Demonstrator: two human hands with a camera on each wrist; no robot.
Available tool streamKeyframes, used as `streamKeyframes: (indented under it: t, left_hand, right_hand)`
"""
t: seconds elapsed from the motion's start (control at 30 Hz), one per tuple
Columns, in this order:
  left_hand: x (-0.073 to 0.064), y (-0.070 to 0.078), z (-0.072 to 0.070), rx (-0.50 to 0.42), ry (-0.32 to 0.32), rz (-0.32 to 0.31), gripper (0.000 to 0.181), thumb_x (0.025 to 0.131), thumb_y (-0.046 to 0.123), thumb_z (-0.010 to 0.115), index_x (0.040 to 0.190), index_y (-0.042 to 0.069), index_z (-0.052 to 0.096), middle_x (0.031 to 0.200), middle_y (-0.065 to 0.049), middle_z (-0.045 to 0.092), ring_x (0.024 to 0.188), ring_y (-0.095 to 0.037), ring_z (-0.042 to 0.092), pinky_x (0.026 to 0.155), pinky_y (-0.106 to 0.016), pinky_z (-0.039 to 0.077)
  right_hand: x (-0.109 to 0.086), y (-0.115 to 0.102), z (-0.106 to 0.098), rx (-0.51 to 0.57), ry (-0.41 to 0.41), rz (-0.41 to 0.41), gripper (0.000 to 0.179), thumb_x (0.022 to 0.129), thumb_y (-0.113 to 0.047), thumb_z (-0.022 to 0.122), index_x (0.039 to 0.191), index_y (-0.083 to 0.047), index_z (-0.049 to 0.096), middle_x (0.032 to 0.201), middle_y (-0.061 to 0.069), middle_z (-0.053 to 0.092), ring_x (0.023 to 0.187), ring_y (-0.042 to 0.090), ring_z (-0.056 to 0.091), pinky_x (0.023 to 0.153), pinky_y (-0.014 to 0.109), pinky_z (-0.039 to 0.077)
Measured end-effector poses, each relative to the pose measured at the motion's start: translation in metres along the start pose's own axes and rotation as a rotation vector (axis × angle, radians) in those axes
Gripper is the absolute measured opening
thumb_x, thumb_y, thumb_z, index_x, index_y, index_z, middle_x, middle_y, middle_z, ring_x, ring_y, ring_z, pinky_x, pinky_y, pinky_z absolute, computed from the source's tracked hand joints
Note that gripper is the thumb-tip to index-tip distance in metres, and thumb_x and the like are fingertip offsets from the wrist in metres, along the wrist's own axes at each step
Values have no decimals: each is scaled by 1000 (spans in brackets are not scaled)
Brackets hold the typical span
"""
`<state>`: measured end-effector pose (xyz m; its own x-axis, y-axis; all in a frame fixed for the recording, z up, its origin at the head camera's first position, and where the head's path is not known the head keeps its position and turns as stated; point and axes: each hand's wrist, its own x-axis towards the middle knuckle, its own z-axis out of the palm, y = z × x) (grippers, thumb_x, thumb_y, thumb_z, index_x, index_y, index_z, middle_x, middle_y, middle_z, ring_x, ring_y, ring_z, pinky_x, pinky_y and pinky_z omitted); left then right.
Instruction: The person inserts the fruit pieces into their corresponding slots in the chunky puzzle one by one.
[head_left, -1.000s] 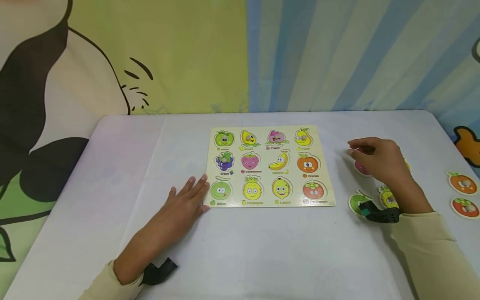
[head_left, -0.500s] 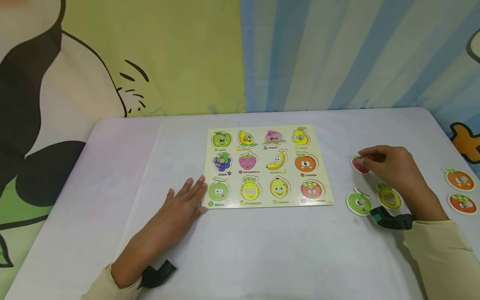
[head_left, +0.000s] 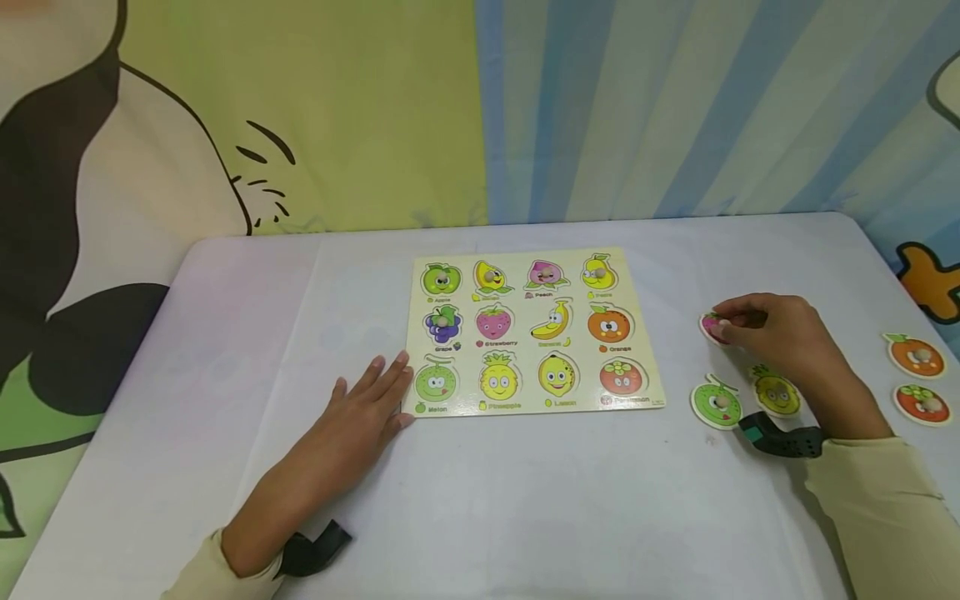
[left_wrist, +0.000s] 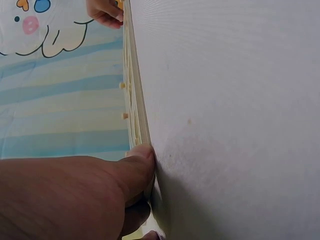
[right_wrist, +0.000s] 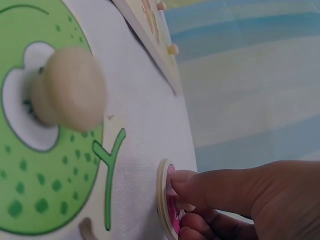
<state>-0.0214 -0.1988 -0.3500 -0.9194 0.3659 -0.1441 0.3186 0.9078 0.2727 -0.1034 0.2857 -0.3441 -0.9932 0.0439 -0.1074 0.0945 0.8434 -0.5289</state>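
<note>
A fruit puzzle board lies flat mid-table. Knobbed apple, peach, pear and grape pieces sit in its upper and left slots; the strawberry, banana and bottom-row slots show printed pictures without knobs. My left hand rests at the board's lower left corner, fingers fairly straight and spread, with the thumb against its edge in the left wrist view. Right of the board, my right hand pinches the knob of a strawberry puzzle piece. In the right wrist view this pink piece stands close to the cloth, partly hidden by fingers.
Near the right hand lie a melon piece and a pineapple piece, the latter close to the wrist strap. Farther right are an orange piece and a persimmon piece. A patterned curtain hangs behind the white table.
The right hand has come down from above the table onto the strawberry piece and now pinches its knob. The left hand stays at the board's corner. The head view has shifted slightly.
</note>
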Motion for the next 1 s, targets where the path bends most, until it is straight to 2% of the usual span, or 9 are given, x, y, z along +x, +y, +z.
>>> streamKeyframes:
  t: [0.1,0.33,0.63,0.87,1.0]
  left_hand:
    - [0,0,0,-4,-2,3,62,96,25,63,149,4,38,158,-8,25,145,-35,17,104,-70,19]
    - [1,0,1,-2,-5,0,62,96,25,63,149,4,37,158,-8,25,145,-35,17,104,-70,19]
    - [1,0,2,7,-1,-7,62,95,24,64,148,4,39,157,-9,27,145,-35,18,103,-70,20]
    - [1,-1,3,4,6,-7,62,95,24,65,148,4,39,157,-9,28,145,-35,18,103,-71,20]
    - [2,-1,2,5,5,-3,62,95,24,65,148,4,39,157,-9,28,145,-35,18,103,-71,20]
  right_hand:
    - [0,0,1,1,8,6,40,92,-28,69,117,3,65,102,21,63,91,34,58,63,33,47]
    - [1,-3,1,-23,-11,38,23,93,-14,66,107,5,70,107,28,64,93,37,55,64,37,46]
    - [1,-6,1,-28,-4,33,20,93,-10,65,105,5,71,106,28,64,90,36,56,61,34,47]
    - [1,-14,5,-16,18,33,20,93,-9,65,106,6,70,108,29,63,94,38,55,69,43,49]
    - [-1,-22,5,-16,32,8,21,93,-10,67,105,6,71,106,27,64,92,36,55,67,40,48]
